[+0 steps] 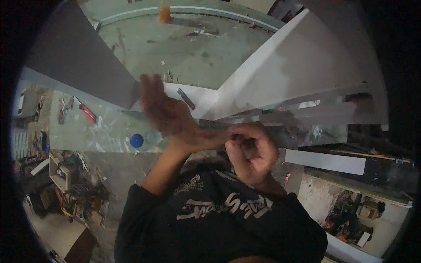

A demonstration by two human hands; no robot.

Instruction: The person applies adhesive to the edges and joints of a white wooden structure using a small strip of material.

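Note:
My left hand (169,111) is raised in front of me, its fingers stretched up and smeared a little by motion, its thumb side reaching toward the right. There my right hand (254,153) is curled, thumb and forefinger closed beside the left thumb's tip; whatever lies between them is too dark to make out. Behind the hands stands a white panel assembly: a tall left panel (79,52), a large right panel (307,61) and a low white strip (204,95) joining them. A slim dark tool (186,98) lies on that strip, close to my left hand.
A clear bottle with a blue cap (137,140) is by the near edge of the green worktable (175,48). A red utility knife (87,113) lies left. At the back stands an orange container (164,14). A white board (326,161) and cluttered shelving (355,210) are at right.

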